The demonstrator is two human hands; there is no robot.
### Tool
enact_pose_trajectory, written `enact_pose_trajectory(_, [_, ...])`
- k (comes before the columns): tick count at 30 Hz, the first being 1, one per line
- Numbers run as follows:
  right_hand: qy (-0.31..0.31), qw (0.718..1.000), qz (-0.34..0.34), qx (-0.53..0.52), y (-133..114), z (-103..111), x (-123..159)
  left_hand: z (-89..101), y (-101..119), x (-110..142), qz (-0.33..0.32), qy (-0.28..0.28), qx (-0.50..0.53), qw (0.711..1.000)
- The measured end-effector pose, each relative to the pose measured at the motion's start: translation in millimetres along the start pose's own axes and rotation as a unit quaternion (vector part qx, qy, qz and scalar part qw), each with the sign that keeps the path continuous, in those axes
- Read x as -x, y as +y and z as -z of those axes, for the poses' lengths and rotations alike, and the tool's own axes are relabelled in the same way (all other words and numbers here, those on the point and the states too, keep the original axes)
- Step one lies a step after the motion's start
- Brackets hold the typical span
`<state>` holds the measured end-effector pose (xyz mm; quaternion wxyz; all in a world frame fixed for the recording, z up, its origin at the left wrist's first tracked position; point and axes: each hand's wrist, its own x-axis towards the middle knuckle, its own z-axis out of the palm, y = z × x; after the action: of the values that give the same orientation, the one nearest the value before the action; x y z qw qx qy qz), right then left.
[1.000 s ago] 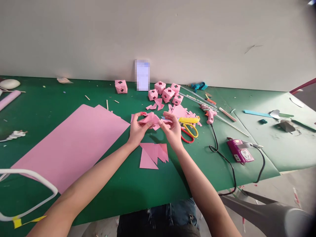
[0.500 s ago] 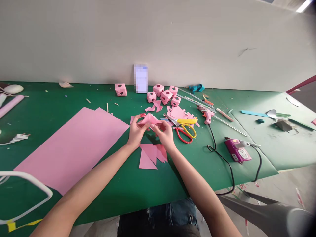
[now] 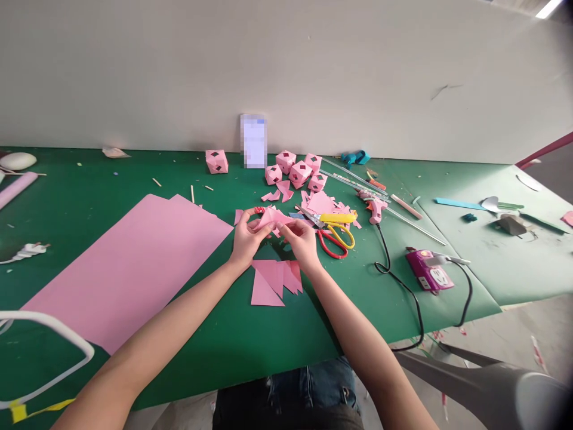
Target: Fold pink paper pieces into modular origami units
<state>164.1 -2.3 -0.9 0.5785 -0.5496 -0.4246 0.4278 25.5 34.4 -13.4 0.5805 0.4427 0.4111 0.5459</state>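
Note:
My left hand (image 3: 247,237) and my right hand (image 3: 302,242) pinch a folded pink paper piece (image 3: 271,218) between them, just above the green table (image 3: 224,340). Fingers of both hands are closed on its edges. Right below the hands lie several cut pink triangles (image 3: 274,279). A large pink sheet (image 3: 129,263) lies flat to the left of my left hand. Several finished pink paper cubes (image 3: 295,170) stand at the back near the wall.
Scissors with yellow and red handles (image 3: 335,234) lie right of my right hand. A pink glue gun (image 3: 375,209) with a black cord, a purple power socket (image 3: 428,270), glue sticks and paper scraps sit further right. A white frame (image 3: 49,352) is at the lower left.
My right hand has moved left, closing in on the folded pink piece beside my left hand. The camera has tilted slightly; the other things lie as before.

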Motion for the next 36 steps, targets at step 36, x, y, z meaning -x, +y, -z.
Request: enact_pose_trajectory(36, [-0.053, 0.998, 0.016, 0.02, -7, 29, -13, 3.1, 2, -1, 0.038, -0.075, -0.004, 0.996])
